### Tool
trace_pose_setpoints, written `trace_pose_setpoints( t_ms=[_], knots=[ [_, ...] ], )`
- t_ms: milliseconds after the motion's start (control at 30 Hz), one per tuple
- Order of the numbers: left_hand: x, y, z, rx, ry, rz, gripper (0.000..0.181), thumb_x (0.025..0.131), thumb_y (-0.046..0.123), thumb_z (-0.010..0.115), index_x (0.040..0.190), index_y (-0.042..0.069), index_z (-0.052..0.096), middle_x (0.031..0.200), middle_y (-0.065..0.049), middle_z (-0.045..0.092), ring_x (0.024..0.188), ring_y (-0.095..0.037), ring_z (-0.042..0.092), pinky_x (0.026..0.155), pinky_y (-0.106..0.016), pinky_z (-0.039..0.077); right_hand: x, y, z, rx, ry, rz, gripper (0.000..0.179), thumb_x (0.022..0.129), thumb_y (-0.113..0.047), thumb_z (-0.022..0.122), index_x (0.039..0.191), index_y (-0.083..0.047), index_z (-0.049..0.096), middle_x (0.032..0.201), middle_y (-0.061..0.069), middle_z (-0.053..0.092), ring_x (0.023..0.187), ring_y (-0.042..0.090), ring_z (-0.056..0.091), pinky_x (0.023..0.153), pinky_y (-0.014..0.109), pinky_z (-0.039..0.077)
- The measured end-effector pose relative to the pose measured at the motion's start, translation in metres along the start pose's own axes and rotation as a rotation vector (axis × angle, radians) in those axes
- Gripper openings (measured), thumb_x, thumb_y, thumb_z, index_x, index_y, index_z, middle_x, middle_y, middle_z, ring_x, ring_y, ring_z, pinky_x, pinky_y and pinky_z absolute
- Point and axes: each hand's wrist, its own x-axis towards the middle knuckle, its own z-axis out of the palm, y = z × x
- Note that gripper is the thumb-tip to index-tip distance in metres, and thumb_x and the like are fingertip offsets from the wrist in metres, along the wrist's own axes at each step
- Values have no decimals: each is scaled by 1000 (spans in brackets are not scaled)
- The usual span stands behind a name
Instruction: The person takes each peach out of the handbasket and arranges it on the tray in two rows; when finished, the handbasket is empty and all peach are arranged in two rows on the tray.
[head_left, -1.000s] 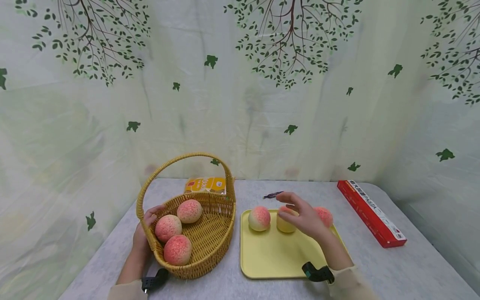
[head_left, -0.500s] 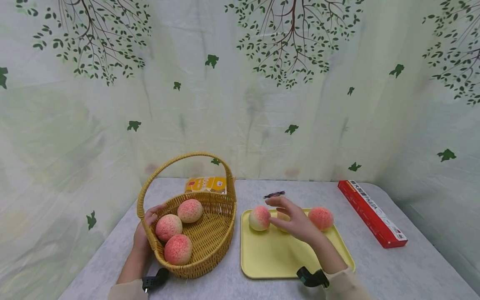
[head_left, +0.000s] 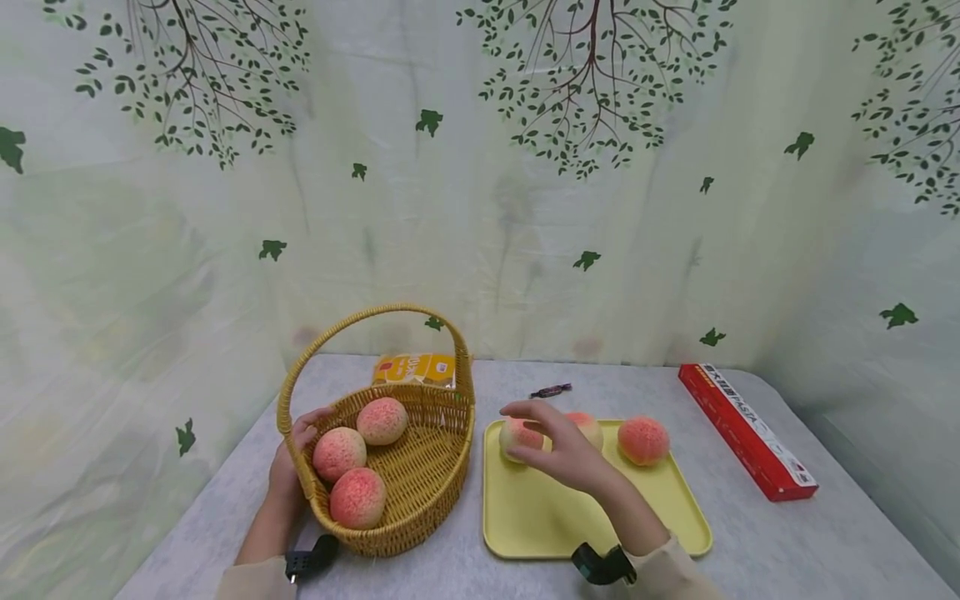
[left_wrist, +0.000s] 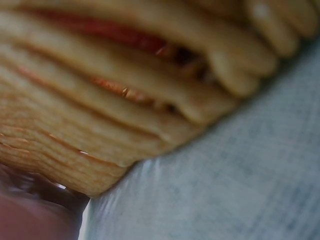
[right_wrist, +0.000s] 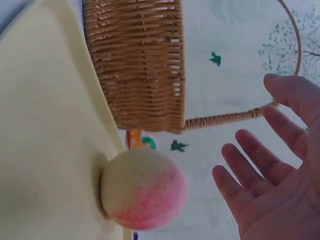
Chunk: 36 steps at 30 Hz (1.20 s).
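Observation:
My left hand grips the left rim of the wicker basket, fingers over the edge near the foot of its handle. Inside the basket lie three pink-and-cream peaches. In the left wrist view, the basket's weave fills the upper left. My right hand is held above the yellow tray, fingers spread and slightly bent, holding nothing. It overlaps the tray's left peach in the head view; the right wrist view shows that peach apart from the fingers.
Beside the right hand on the tray are a middle peach, partly hidden, and a right peach. A red box lies on the table at right. Behind stand a small dark-wrapped stick and an orange packet.
My right hand has moved left across the tray, from the middle peach to the left one, uncovering the right peach. The left hand and basket have stayed in place.

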Motion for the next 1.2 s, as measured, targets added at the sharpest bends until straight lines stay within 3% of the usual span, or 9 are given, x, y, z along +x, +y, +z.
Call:
trace_pose_setpoints(
  t_ms=[233, 567, 733, 1000, 1200],
  knots=[
    [3, -3, -3, -24, -36, 27, 40, 109, 23, 29, 141, 4, 43, 128, 12, 57, 117, -4, 55, 93, -15, 46, 11, -11, 13, 25, -46, -4, 47, 93, -20, 71, 137, -15, 55, 139, 5, 57, 133, 25, 52, 112, 46, 41],
    [2, -3, -3, 59, 6, -8, 42, 108, 27, 29, 142, 6, 43, 128, 17, 53, 118, 0, 51, 93, -12, 42, 23, -19, 33, 115, -130, -40, 47, 95, -14, 67, 138, -7, 51, 142, 10, 55, 135, 34, 49, 113, 48, 40],
    [2, -3, -3, 30, -1, 9, 42, 108, 26, 29, 142, 5, 43, 129, 16, 55, 118, 0, 53, 93, -12, 44, 29, -24, 44, 108, -164, -21, 46, 95, -16, 67, 138, -10, 52, 142, 9, 55, 135, 26, 50, 113, 46, 41],
    [1, -2, -2, -9, -11, 0, 40, 108, 26, 30, 141, 5, 42, 128, 12, 56, 117, -3, 54, 93, -15, 45, 40, -33, 64, 40, -214, 31, 44, 95, -25, 68, 137, -18, 55, 137, -4, 59, 130, 12, 54, 110, 38, 44],
    [1, 1, 0, -5, -10, -21, 42, 108, 28, 30, 142, 6, 41, 129, 13, 56, 118, -3, 54, 93, -15, 45, 47, -34, 77, 15, -254, 22, 45, 95, -27, 68, 137, -18, 55, 136, -5, 59, 130, 13, 54, 110, 36, 44]
  ],
)
